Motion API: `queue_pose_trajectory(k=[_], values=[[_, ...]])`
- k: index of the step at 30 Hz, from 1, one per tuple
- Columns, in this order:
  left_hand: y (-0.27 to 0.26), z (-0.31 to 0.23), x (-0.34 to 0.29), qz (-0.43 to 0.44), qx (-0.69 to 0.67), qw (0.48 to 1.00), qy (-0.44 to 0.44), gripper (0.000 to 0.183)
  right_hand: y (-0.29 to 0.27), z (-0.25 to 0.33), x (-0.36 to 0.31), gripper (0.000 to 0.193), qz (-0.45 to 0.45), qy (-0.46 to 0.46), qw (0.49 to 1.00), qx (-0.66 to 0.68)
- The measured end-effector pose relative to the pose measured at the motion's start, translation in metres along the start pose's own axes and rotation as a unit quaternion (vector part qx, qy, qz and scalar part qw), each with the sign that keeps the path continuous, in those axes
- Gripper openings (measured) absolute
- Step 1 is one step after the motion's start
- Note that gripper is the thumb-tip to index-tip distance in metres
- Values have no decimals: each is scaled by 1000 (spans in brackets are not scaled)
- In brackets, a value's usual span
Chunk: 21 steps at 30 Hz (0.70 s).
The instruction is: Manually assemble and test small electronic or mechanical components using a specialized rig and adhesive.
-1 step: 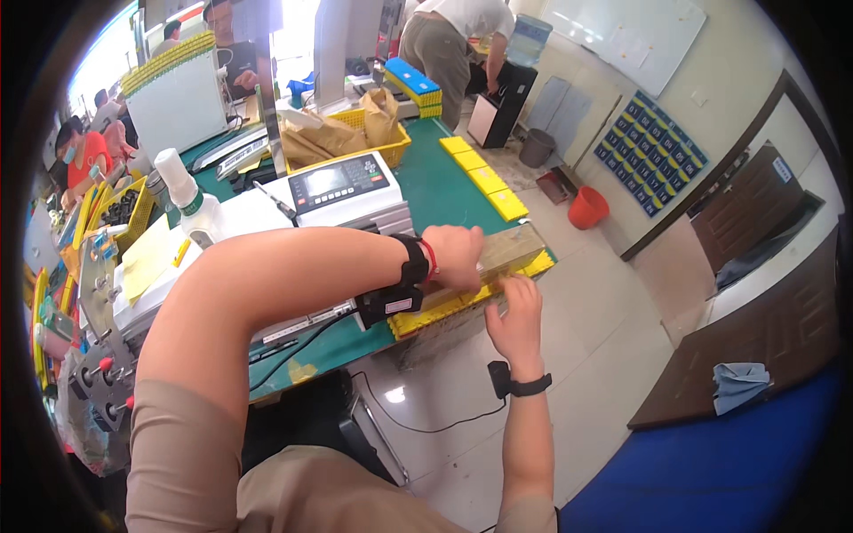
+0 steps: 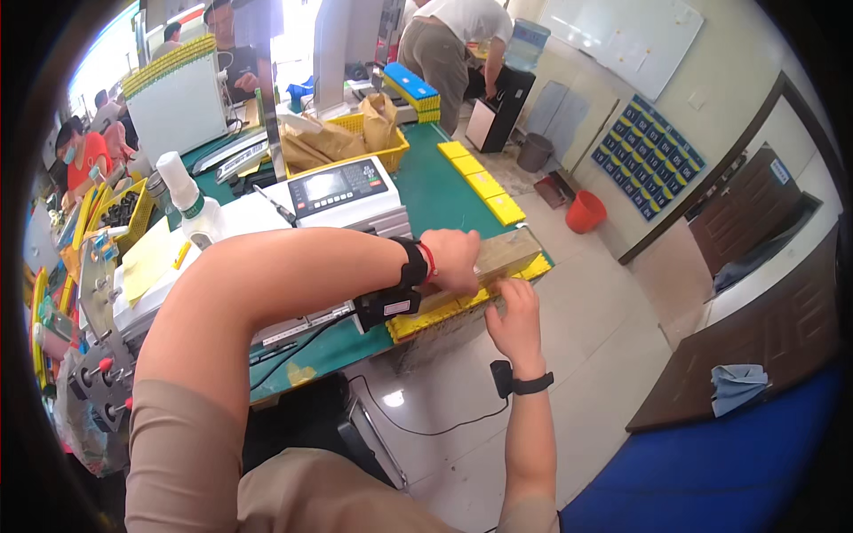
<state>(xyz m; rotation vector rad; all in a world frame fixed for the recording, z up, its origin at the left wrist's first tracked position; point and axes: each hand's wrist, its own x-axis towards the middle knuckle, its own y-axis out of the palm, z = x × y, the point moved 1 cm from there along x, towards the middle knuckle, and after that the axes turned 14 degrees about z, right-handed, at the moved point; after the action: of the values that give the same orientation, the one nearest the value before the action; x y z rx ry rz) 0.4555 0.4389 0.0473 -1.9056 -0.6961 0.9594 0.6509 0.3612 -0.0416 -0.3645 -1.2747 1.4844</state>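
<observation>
My left arm reaches across to the right. Its hand (image 2: 451, 260) is closed over the near end of a wooden bar (image 2: 508, 253), its fingertips mostly hidden. The bar lies along the table's right front edge, on a row of yellow toothed strips (image 2: 435, 322). My right hand (image 2: 517, 324) is raised beside the front side of these strips, thumb apart from its bent fingers. Its fingertips are at the strips' edge below the bar; I see nothing held in them. Both wrists wear black straps with small black devices.
A white machine with a keypad and screen (image 2: 342, 188) stands behind my left forearm. Beyond are a yellow basket (image 2: 391, 158) with brown paper, more yellow strips (image 2: 484, 184) and a white bottle (image 2: 191, 200). A cable (image 2: 426, 431) hangs below the table. Other people are in the background.
The view has shifted very slightly. Both hands stay in almost the same place at the wooden bar and the yellow strips.
</observation>
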Motion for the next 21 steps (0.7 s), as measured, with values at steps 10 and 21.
queue_pose_trajectory(k=[10, 21], values=[[-39, 9, 3, 36, -145, 988, -43, 72, -44, -40, 43, 39, 186, -2, 983, -5], [-45, 27, 2, -21, -187, 980, -58, 75, -34, -13, 89, 104, 404, 8, 902, -152]])
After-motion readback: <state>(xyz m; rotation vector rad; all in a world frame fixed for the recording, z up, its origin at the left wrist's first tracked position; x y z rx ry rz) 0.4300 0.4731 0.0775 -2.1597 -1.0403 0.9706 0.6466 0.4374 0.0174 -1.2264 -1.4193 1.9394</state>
